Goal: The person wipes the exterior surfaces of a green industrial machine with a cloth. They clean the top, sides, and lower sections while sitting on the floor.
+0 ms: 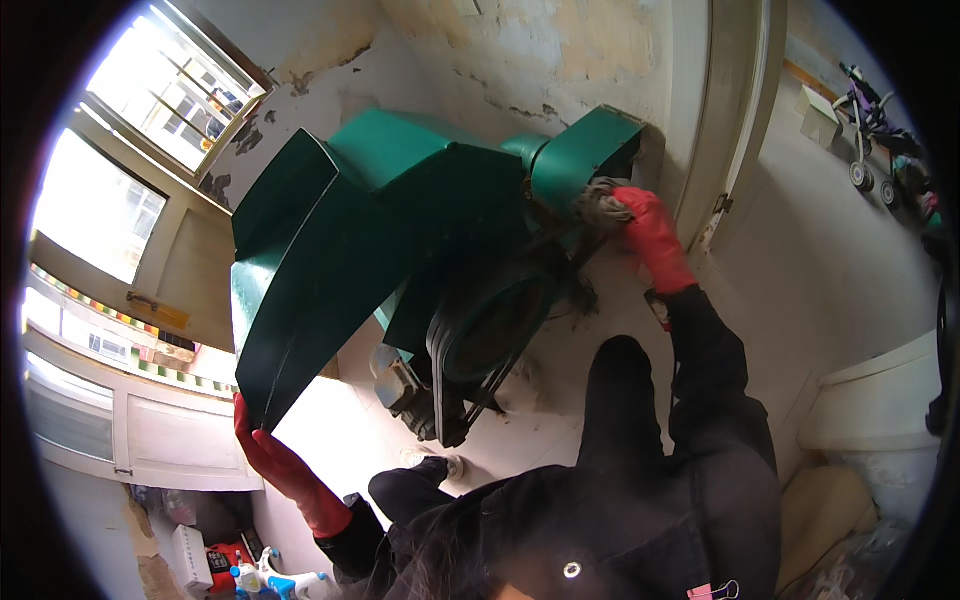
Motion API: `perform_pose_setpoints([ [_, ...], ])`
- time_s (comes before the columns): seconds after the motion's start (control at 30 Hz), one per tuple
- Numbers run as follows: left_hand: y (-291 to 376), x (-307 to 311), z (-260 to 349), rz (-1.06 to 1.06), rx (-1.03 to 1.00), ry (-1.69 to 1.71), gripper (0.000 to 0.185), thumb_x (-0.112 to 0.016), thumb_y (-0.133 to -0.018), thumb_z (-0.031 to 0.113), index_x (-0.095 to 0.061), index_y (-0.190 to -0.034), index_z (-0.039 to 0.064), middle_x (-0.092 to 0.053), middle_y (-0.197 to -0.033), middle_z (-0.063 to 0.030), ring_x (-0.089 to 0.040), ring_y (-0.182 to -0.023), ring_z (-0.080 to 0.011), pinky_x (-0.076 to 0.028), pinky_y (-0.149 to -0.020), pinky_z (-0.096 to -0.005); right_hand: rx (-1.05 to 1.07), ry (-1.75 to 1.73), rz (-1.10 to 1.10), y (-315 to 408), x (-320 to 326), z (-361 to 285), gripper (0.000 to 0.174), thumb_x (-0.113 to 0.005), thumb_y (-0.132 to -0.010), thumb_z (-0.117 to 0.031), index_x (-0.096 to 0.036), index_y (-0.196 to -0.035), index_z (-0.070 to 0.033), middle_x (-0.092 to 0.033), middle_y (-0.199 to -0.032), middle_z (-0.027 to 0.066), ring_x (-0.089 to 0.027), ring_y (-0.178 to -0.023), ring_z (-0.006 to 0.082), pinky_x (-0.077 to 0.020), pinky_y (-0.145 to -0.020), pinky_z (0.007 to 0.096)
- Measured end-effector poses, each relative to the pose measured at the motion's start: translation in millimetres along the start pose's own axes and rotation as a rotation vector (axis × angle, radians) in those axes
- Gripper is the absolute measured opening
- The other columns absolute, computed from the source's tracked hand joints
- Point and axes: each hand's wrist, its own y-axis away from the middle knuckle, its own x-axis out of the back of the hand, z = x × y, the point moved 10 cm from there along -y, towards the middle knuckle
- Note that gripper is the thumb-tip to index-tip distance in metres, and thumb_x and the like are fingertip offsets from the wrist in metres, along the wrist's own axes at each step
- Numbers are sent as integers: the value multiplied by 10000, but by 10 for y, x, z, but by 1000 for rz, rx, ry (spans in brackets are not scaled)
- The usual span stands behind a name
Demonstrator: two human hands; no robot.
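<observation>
A large green metal machine with a hopper-like housing fills the middle of the head view. On its near side is a big pulley wheel with drive belts, and a round blower-like green housing sits at its right end. My left hand, in a red rubber glove, rests against the lower left tip of the green housing. My right hand, gloved in red too and slightly blurred, holds a crumpled grey rag against the lower edge of the round housing.
Peeling plaster covers the wall behind the machine. A door frame stands to the right, with a stroller beyond it. Windows and an open wooden door are at left. Below them lie a white box and a blue-and-white plastic object.
</observation>
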Motion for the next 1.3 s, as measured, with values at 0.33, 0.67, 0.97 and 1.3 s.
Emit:
perform_pose_setpoints([
  [0.33,-3,19,-62,46,1,97,569,-418,-1096,479,-566,-1382,10,-601,-1410,-175,-477,-1413,-375,-335,-1179,-496,-672,-93,200,454,845,1206,349,-565,-879,-98,-698,-1200,-69,-750,-1012,139,-733,-895,284,-551,-812,409],
  [0.67,-10,57,-2,107,-29,79,428,-471,-1101,347,-580,-1365,27,-626,-1387,-162,-511,-1392,-361,-374,-1163,-465,-191,86,-194,-4,-362,-759,401,-653,-809,-84,-727,-1201,-117,-704,-1136,204,-662,-1006,412,-556,-884,435],
  [0.97,22,64,30,117,-23,93,366,-525,-1086,274,-572,-1356,31,-627,-1372,-168,-528,-1370,-365,-430,-1110,-448,119,111,-9,346,-154,-2391,493,-677,-715,-24,-733,-1193,-132,-703,-1149,152,-611,-1065,395,-519,-907,444],
  [1.3,32,92,7,99,-64,114,352,-561,-1069,228,-585,-1341,7,-630,-1364,-160,-523,-1374,-377,-398,-1143,-464,443,370,-546,873,-1248,-3840,303,-659,-750,-131,-738,-1039,-178,-689,-1177,98,-620,-1052,309,-474,-899,485],
])
